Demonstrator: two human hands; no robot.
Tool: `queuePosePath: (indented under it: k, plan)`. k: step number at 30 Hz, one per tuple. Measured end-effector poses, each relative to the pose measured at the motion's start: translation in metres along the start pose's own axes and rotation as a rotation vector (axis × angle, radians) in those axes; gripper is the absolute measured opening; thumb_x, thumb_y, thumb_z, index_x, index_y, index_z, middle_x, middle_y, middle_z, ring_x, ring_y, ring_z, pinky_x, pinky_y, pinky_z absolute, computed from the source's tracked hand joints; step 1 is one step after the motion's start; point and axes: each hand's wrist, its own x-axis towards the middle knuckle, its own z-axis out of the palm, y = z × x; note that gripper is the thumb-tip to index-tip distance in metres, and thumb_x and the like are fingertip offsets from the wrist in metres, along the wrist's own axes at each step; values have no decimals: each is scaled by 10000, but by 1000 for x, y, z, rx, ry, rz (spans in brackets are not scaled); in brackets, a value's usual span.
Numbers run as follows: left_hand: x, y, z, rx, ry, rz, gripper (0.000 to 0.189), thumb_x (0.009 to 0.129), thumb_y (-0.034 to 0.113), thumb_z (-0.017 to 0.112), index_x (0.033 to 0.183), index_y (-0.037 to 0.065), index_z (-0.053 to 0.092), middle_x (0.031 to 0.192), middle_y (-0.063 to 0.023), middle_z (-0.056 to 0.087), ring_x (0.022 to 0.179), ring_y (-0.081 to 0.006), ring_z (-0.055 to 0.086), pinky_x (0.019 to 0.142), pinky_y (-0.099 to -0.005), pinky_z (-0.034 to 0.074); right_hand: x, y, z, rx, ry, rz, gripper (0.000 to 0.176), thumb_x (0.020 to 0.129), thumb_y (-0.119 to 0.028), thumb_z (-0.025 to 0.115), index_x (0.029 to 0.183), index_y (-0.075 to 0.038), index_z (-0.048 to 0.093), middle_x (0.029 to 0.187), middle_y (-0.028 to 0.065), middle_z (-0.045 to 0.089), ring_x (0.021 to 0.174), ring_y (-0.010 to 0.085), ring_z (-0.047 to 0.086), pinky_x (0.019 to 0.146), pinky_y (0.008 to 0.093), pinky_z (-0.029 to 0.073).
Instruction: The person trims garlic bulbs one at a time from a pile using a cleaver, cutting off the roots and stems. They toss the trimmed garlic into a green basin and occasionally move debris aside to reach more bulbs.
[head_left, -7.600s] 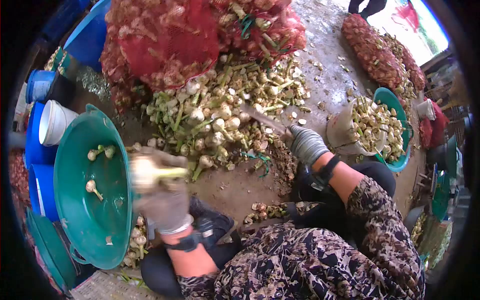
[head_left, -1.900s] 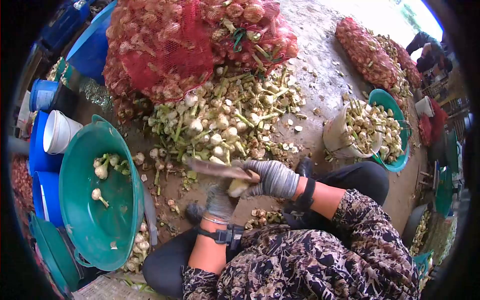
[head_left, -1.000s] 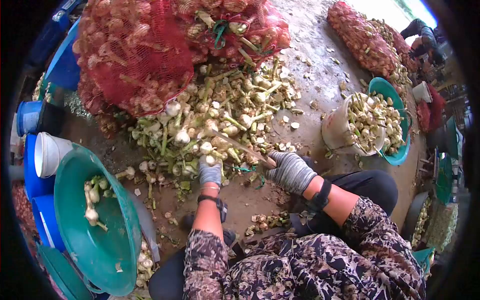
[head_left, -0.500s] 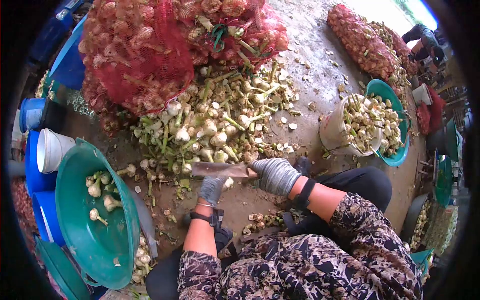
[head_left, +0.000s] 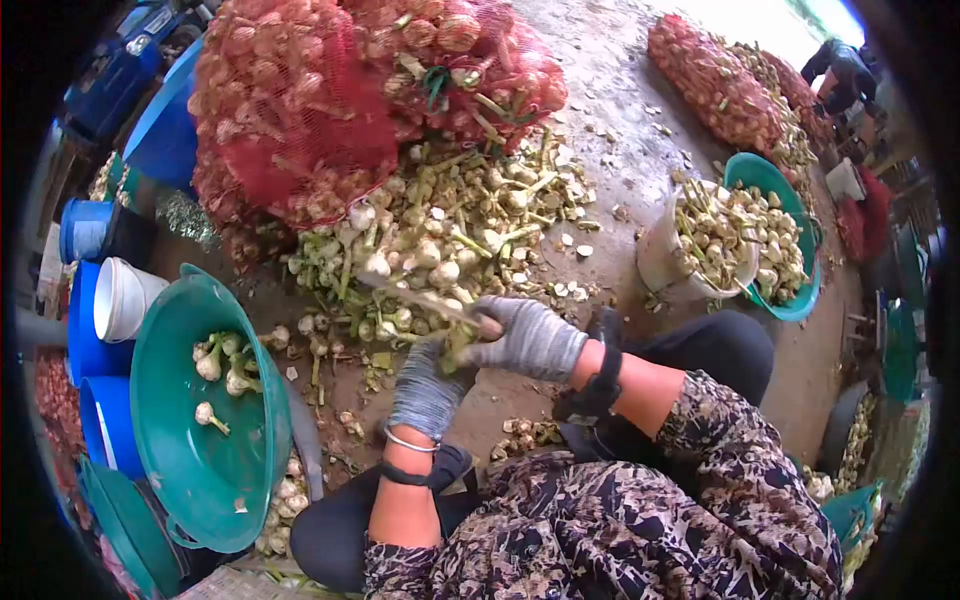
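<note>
Blue plastic tubs [head_left: 114,420] line the far left, with a white bucket [head_left: 130,300] next to them, near the rim of a large green basin [head_left: 205,480]. Inside that basin lie a few garlic bulbs [head_left: 208,368] with short stalks, gathered mostly toward its right side. Beyond it, bulging red mesh sacks [head_left: 300,150] stand behind a loose garlic heap [head_left: 440,240] spread over the floor.

In front of the heap, the person's gloved left hand [head_left: 425,390] is curled beside a blurred greenish piece [head_left: 457,350]; whether the fingers grip it cannot be told. Just above, a knife [head_left: 425,300] slants up and leftward, its blade smeared by motion. The gloved right hand [head_left: 530,338] is wrapped around its handle.

Farther right, a pale bucket [head_left: 660,265] filled with stalked bulbs sits beside a turquoise basin [head_left: 812,270], also loaded with garlic. Past them, another person [head_left: 845,75] bends over near the bright opening.
</note>
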Motion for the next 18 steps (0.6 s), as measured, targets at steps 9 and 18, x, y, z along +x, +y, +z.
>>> queuePosePath:
  k: [9,18]
  plan:
    - [-3,-23,20,-1053,205,361,692,857,301,725,1406,43,391,1287,-76,540,1150,-182,531,950,-287,462,6,27,13,771,-185,578,440,880,-540,612,884,-101,645,487,20,495,372,144,478,367,325,382]
    - [21,-67,8,-39,450,531,610,838,388,715,1313,73,496,1169,-81,602,1098,-227,574,968,-399,465,-18,-1,-7,-266,42,-53,247,846,-280,672,968,-75,609,791,173,650,730,373,627,655,428,497]
